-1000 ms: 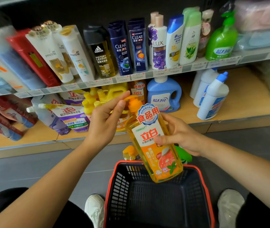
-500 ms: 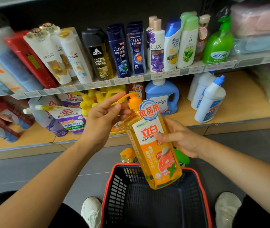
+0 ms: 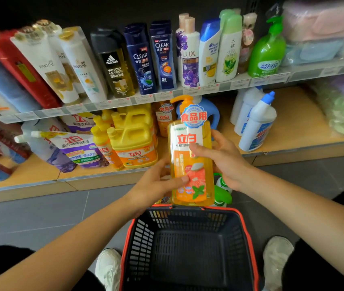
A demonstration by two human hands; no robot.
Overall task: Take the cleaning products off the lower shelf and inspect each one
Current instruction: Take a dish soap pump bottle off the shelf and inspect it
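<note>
Above the far rim of the basket (image 3: 143, 234), in front of the lower shelf (image 3: 292, 127), the orange pump bottle (image 3: 184, 164) is upright in both hands. The left hand (image 3: 156, 181) grips its lower part, thumb across the label. The right hand (image 3: 225, 158) grips its upper right side, thumb also on the label. Yellow jugs (image 3: 134, 139) stand on the shelf to the left, white blue-capped bottles (image 3: 257, 122) to the right. A green bottle (image 3: 222, 194) is partly hidden behind the held one.

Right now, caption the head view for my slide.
Left hand and right hand hold an orange pump bottle upright above a red-rimmed basket, facing the lower shelf.
</note>
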